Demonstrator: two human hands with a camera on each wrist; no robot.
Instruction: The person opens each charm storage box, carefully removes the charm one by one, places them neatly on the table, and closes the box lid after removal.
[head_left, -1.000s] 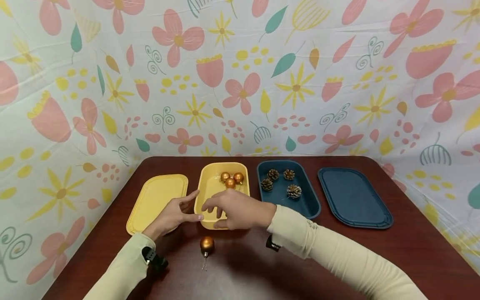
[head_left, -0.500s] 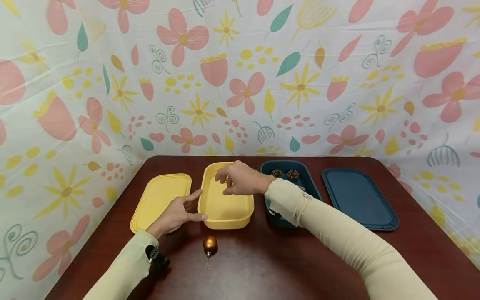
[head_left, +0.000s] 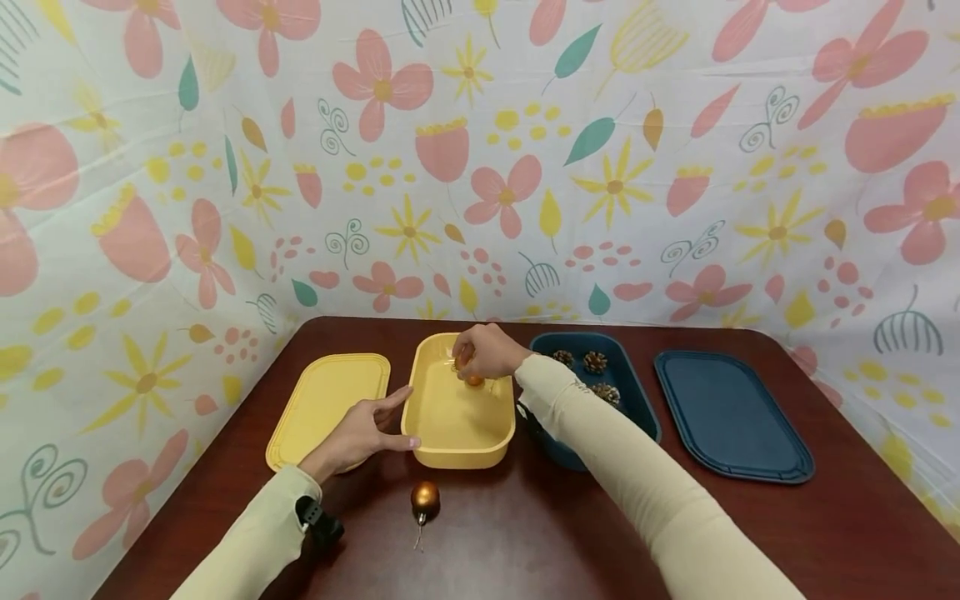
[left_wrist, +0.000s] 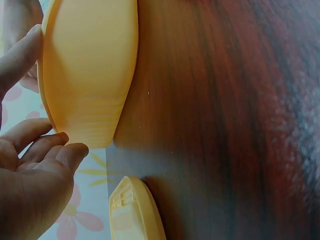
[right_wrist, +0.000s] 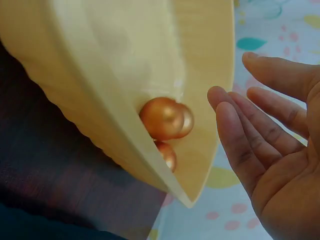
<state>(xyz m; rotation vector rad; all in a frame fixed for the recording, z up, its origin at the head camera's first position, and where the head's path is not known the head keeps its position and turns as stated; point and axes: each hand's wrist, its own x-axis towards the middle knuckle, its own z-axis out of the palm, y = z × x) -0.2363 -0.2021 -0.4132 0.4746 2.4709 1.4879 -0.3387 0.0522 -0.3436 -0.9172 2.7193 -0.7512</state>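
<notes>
My left hand [head_left: 360,435] lies at the near left corner of a yellow box [head_left: 461,458], thumb at its front wall and fingers along its left side. In the left wrist view, the fingertips [left_wrist: 75,152] rest against the box's end. My right hand [head_left: 491,352] reaches over the box's far right part. From the right wrist, its relaxed fingers [right_wrist: 232,125] show with nothing between them, close to several orange-gold baubles [right_wrist: 161,118] inside the box; in the head view the hand covers most of them. Another bauble [head_left: 425,497], with a string loop, lies on the table before the box.
A yellow lid [head_left: 330,400] lies flat left of the box. To the right stands a blue box [head_left: 652,417] holding pine cones [head_left: 595,362], partly behind my right sleeve. Farther right is a blue lid [head_left: 731,417]. A flower-patterned cloth [head_left: 555,208] hangs behind the table.
My right hand has moved from the box's near side to its far end, over the baubles. The left hand stays at the corner. The head view has shifted slightly.
</notes>
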